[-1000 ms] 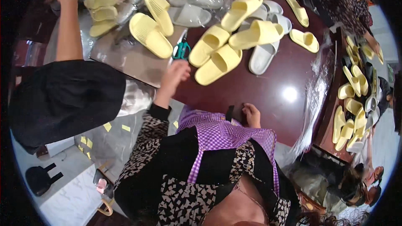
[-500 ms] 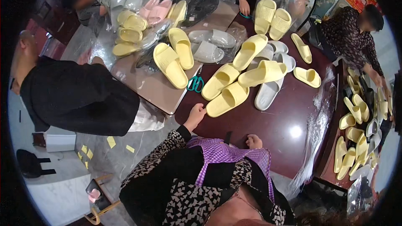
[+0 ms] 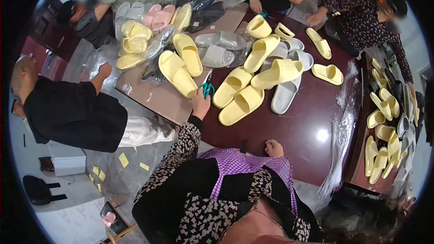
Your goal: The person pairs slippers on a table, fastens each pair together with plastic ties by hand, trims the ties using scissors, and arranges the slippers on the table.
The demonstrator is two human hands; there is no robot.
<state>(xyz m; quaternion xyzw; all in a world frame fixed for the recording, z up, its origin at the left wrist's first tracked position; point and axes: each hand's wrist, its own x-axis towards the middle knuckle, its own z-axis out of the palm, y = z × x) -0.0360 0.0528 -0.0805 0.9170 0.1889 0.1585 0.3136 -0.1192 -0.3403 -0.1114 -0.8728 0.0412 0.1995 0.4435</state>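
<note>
My left hand (image 3: 200,103) has its fingers closed at the teal handles of a pair of scissors (image 3: 208,87), whose dark blades point away from me. Left of the scissors, a pair of yellow slippers (image 3: 177,73) lies on the light brown tabletop. Another yellow pair (image 3: 242,105) rests just right of my left hand, beside more yellow slippers (image 3: 276,74) piled over grey slippers (image 3: 286,95). At the near table edge my right hand (image 3: 274,148) is curled, and I see nothing in it.
Bagged slippers (image 3: 135,30) cover the far left. Loose clear plastic (image 3: 337,140) hangs along the right side of the dark red table (image 3: 253,133). Many slippers lie on a side table (image 3: 357,167) at right. Several people work around the tables.
My left hand has moved forward from beside the yellow slipper to the scissors. At the far side, a yellow pair has come down onto the table, and a co-worker's arm now reaches toward it.
</note>
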